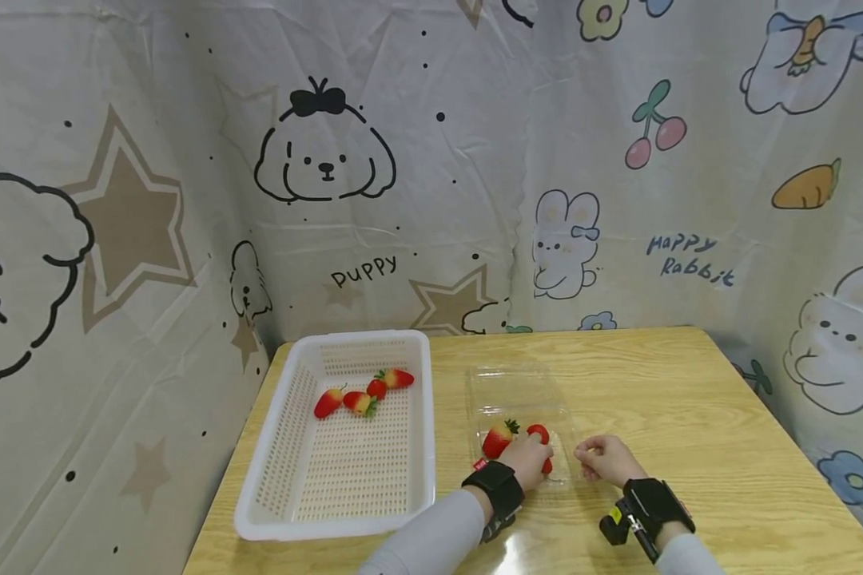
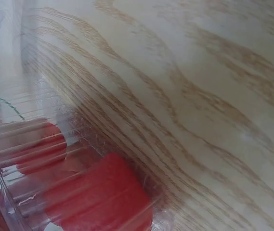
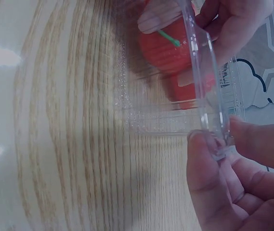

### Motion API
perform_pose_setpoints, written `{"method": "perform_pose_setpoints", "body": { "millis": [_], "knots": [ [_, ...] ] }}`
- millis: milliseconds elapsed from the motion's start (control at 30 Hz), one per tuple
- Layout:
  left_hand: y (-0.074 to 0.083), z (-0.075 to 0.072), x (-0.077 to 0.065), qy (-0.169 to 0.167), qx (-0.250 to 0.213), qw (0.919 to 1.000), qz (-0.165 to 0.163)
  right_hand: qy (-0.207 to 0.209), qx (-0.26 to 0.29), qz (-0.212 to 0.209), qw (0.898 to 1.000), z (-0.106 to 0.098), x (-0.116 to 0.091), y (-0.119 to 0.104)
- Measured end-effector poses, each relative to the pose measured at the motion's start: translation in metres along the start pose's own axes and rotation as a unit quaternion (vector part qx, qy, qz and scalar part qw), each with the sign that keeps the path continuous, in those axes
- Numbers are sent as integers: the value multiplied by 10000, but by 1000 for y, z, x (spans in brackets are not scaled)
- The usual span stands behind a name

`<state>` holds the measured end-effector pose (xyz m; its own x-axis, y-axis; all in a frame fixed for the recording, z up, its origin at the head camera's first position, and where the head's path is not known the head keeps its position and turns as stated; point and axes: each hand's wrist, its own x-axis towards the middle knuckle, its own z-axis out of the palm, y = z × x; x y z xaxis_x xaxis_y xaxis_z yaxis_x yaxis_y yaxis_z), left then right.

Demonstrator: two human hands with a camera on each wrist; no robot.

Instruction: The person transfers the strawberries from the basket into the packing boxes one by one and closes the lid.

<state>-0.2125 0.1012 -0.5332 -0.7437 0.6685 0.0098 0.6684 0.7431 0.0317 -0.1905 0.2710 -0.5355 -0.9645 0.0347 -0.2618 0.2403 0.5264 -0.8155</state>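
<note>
A clear plastic clamshell box [image 1: 507, 389] lies with its lid folded back in the head view. My left hand [image 1: 526, 458] reaches into it and grips a round red fruit [image 3: 163, 54] with a thin green stem, which shows through the clear wall in the right wrist view. Beside that hand in the box are a red-and-yellow strawberry [image 1: 497, 442] with green leaves and a small red fruit [image 1: 538, 433]. My right hand [image 1: 610, 458] pinches the box's near right corner between thumb and finger. Red fruit [image 2: 108, 195] also shows through the ribbed plastic in the left wrist view.
Left of the box stands a white perforated plastic basket [image 1: 431, 447], with several fruits inside, among them a strawberry [image 1: 328, 403] and a small round red one [image 1: 376, 390]. Both rest on a wood-grain table [image 1: 640, 367]. A printed curtain [image 1: 460, 176] hangs behind it.
</note>
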Motion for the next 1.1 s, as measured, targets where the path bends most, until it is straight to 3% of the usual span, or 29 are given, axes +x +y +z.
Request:
{"method": "perform_pose_setpoints", "body": {
  "millis": [433, 667, 767, 900, 1000, 1100],
  "knots": [
    [-2, 7, 5, -51, 69, 10000, 24, -2, -8, 44, 10000, 0, 2, 0],
    [-4, -2, 5, -318, -357, 9989, 1, -6, -53, 8, 10000, 0, -1, -2],
    [-8, -13, 7, -443, -774, 9960, -10, -34, -19, -13, 10000, -1, -2, -2],
    [-18, -42, 9, -393, -1026, 9939, -84, -45, 34, 2, 10000, 0, -1, -1],
    [-31, -71, 8, -90, -1026, 9938, -408, -36, 52, 26, 10000, 0, 0, 0],
    [-52, -98, 5, 509, -964, 9906, -826, -36, 36, 30, 10000, 0, 0, 1]
  ]
}}
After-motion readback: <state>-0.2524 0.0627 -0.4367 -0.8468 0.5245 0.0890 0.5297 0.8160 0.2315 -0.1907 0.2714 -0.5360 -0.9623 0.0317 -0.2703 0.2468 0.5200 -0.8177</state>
